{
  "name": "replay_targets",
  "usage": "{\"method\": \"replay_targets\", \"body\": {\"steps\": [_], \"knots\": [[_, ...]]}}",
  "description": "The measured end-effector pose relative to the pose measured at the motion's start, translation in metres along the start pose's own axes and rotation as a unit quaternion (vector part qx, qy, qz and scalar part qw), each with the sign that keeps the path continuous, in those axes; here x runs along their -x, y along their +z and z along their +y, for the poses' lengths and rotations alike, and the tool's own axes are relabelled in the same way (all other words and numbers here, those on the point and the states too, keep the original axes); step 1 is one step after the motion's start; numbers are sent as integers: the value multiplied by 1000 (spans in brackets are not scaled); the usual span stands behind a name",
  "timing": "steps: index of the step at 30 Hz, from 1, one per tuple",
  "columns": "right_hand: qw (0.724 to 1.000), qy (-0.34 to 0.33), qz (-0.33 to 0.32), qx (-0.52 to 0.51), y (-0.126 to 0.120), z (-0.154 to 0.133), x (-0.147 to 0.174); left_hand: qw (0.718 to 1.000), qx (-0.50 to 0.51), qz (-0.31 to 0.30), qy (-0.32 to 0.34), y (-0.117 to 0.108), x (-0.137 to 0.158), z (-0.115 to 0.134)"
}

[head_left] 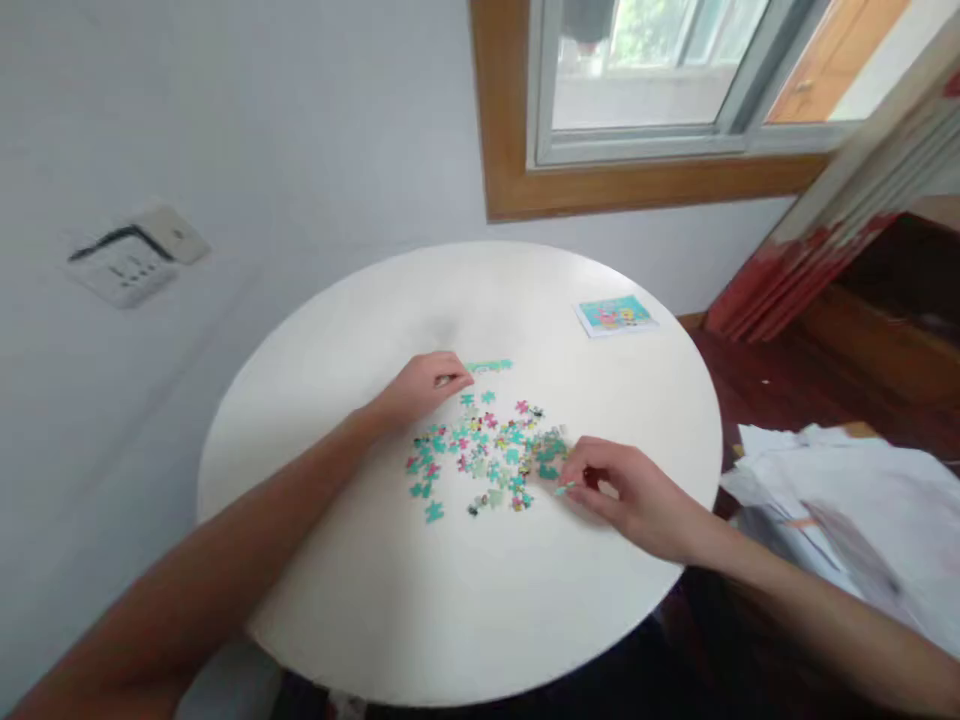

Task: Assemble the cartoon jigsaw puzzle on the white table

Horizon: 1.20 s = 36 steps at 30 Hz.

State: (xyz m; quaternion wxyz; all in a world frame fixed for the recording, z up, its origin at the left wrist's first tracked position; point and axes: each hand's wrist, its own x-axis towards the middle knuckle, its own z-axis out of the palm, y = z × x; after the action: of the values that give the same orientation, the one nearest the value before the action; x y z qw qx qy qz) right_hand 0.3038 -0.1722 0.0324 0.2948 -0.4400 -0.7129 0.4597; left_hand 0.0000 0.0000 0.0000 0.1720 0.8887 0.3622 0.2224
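Many small jigsaw puzzle pieces (pixel 512 456), mostly teal with some pink and yellow, lie scattered over the middle of a round white table (pixel 360 620). Behind them is a short row of joined puzzle pieces (pixel 491 366). At its left end is my left hand (pixel 429 387), thumb and fingertips closed together; whatever they may hold is hidden. My right hand (pixel 616 492) is at the right edge of the scattered pieces, pinching a teal puzzle piece (pixel 562 489) between thumb and finger.
A picture card (pixel 615 315) in teal, pink and yellow lies at the table's back right. A wall with a socket (pixel 127 268) and a wood-framed window (pixel 506 190) rises behind. Papers (pixel 847 500) are stacked to the right, below a red-and-white curtain (pixel 795 260).
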Motion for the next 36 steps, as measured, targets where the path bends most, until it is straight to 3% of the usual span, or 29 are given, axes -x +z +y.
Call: {"method": "replay_targets", "body": {"steps": [8,11,17,22,36], "knots": [[996,14,-31,-87,-12,1,-38,997,-39,51,41,7,-3,6],[997,-5,-18,-73,-19,5,-64,994,-67,64,53,12,-4,7],[998,-10,67,-7,-42,32,-147,994,-102,10,29,16,-3,15],[997,5,66,46,-40,61,-196,994,-107,-20,9,16,-1,16],[991,8,41,124,-36,67,-212,995,-93,-34,3,16,1,15]]}}
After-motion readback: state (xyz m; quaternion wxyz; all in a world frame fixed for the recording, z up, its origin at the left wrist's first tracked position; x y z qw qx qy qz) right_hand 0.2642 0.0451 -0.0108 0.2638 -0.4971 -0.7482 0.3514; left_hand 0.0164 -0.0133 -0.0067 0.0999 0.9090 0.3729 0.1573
